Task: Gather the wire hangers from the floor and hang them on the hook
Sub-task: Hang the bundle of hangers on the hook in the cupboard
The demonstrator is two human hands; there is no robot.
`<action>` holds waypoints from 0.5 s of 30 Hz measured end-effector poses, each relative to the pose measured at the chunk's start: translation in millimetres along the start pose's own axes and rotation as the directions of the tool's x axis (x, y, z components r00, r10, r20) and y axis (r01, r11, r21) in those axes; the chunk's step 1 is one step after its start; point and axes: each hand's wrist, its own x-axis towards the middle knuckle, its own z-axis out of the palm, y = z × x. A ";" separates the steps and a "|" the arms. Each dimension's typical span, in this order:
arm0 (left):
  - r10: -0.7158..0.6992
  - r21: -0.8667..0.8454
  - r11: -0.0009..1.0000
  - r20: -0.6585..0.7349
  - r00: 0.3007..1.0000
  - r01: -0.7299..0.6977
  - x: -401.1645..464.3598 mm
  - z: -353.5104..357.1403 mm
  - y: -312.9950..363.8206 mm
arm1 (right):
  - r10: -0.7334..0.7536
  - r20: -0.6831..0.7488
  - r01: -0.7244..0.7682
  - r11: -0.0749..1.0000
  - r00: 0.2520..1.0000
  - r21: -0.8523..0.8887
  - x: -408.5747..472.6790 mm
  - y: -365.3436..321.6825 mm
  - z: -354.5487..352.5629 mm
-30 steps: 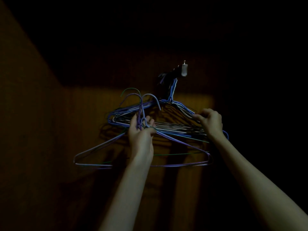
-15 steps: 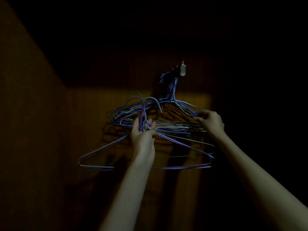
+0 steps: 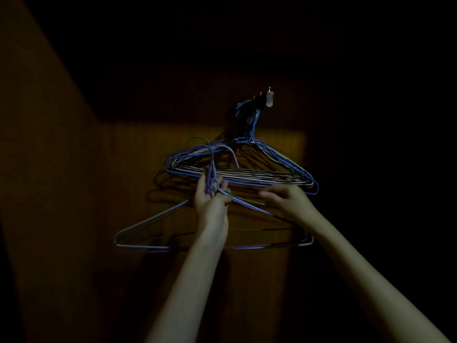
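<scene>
A wall hook [image 3: 269, 99] juts from a dim wooden wall, and several blue and purple wire hangers [image 3: 277, 159] hang from it in a bunch. My left hand [image 3: 212, 199] grips the necks of a second bunch of wire hangers [image 3: 153, 216], held up just below and left of the hung ones, with their hooks rising above my fingers. My right hand [image 3: 286, 201] has moved below the hung bunch, its fingers stretched leftward over the sloping right shoulder wires of the held bunch; whether it pinches a wire is not plain in the dark.
The wooden wall [image 3: 148, 149] is lit only in a patch behind the hangers. A side wall [image 3: 37, 169] closes in on the left. Everything to the right and above is in darkness.
My right hand has let go of the right end of the hung hangers and dropped down and left toward the held bunch. My left hand has stayed about where it was.
</scene>
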 end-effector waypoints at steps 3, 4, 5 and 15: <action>0.003 -0.008 1.000 -0.001 1.000 -0.003 -5.3 -4.2 1.9 | -0.015 0.082 0.019 0.998 0.997 -0.052 -11.8 -6.7 7.8; 0.002 -0.009 1.000 0.001 1.000 -0.002 -7.2 -5.8 2.7 | -0.017 0.089 0.022 0.998 0.996 -0.066 -14.1 -8.2 9.3; -0.002 -0.007 1.000 0.006 1.000 0.002 -9.0 -7.5 3.3 | -0.017 0.088 0.023 0.997 0.996 -0.071 -15.9 -9.5 10.3; -0.030 0.006 1.000 0.044 0.999 0.030 -25.8 -20.5 9.1 | -0.004 -0.052 0.000 0.997 0.999 -0.071 -24.1 -16.0 4.7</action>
